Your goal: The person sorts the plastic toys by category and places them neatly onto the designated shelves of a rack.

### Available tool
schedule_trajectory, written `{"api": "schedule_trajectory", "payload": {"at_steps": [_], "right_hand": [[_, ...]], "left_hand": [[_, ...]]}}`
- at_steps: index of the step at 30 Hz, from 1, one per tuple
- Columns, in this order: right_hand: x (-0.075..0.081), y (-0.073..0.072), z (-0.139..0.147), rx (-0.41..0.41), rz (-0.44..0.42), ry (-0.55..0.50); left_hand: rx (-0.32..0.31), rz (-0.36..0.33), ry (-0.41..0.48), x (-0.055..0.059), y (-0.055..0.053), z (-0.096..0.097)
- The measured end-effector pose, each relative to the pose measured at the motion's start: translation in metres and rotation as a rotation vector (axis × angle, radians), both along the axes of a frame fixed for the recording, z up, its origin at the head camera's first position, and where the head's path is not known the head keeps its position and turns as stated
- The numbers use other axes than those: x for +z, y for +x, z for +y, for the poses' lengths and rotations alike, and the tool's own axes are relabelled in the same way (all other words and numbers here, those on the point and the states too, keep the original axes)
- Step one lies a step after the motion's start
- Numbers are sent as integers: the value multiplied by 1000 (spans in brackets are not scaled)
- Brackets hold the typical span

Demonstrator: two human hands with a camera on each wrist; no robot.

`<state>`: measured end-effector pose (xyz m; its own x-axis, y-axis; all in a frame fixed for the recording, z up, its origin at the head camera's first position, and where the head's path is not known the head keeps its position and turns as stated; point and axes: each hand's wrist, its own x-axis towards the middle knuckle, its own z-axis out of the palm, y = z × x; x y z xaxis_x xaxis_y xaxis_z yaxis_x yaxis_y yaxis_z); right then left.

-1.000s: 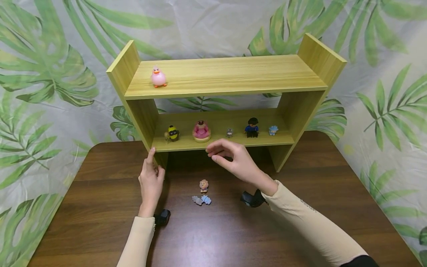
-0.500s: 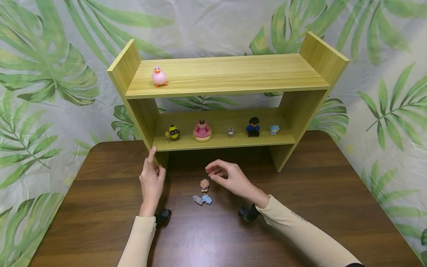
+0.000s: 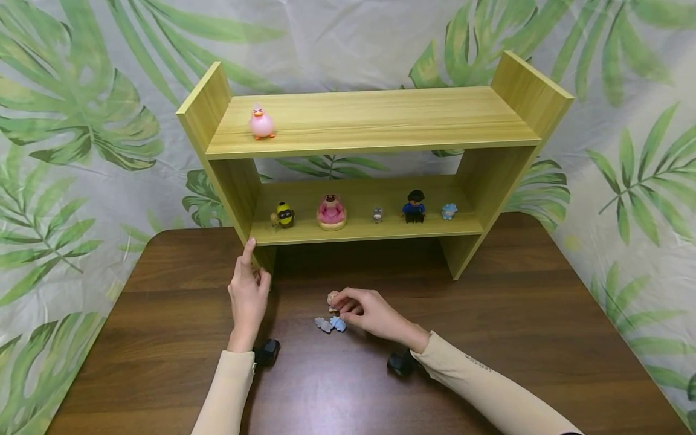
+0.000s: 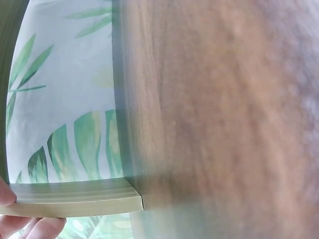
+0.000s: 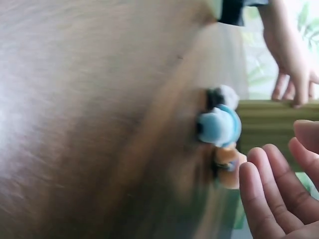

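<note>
Left hand [image 3: 249, 296] pinches left side panel [image 3: 234, 187] of shelf [image 3: 380, 124]. Right hand [image 3: 371, 309] loose, thumb and fingers apart, just beside orange figure [image 3: 330, 298] on table [image 3: 326, 386]; contact unclear. Blue figure [image 3: 338, 324], gray figure [image 3: 323, 325] nearby.

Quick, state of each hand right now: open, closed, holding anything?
Left hand: closed, gripping the shelf's left side panel.
Right hand: open, holding nothing, fingers curved beside the small orange figurine.
</note>
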<state>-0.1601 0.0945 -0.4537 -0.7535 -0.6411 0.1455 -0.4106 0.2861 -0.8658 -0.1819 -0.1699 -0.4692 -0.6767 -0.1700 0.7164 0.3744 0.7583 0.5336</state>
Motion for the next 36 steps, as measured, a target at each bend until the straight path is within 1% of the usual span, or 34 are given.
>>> {"api": "schedule_trajectory", "payload": {"at_steps": [4, 7, 13, 20, 23, 26, 33, 36], "right_hand": [[-7, 3, -2, 15, -11, 60], [-11, 4, -3, 14, 9, 111], [-13, 6, -8, 14, 85, 208], [-13, 7, -12, 1, 174, 267], [-13, 7, -13, -5, 192, 275], [-13, 7, -12, -10, 192, 270], [-14, 7, -8, -7, 139, 220], [-13, 7, -6, -8, 139, 207]], "left_hand": [[1, -2, -1, 1, 0, 0], [1, -5, 0, 1, 0, 0], [-7, 6, 2, 1, 0, 0], [-4, -6, 6, 0, 1, 0], [-1, -8, 6, 1, 1, 1], [-2, -12, 3, 1, 2, 1], [2, -13, 0, 0, 2, 1], [5, -14, 1, 0, 2, 1]]}}
